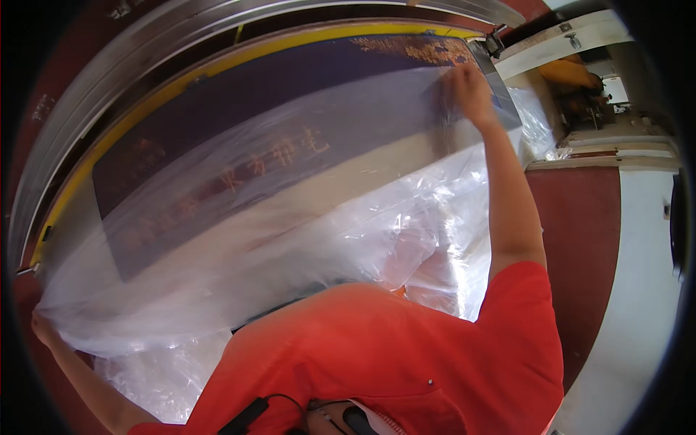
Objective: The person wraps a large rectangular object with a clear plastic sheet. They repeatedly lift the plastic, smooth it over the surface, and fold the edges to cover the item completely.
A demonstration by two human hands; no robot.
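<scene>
A wide sheet of clear plastic film (290, 239) is stretched over a long dark panel (254, 101) with gold lettering and a gold pattern at its far right corner. My left hand (45, 328), at the far left, is closed on the film's left edge. Over the panel's right end, my right hand (473, 94) is closed around the film's far edge, arm reaching up. Between my hands the film spans the near part of the panel, while the panel's far strip lies uncovered. Nearer my body the film falls in shiny wrinkles.
A yellow edge (174, 83) runs along the panel's far side, with silver metal rails (94, 109) behind it. A dark clamp-like fitting (495, 42) sits at the far right corner. To the right are a red-and-white wall (580, 254) and an opening with machinery (594, 101).
</scene>
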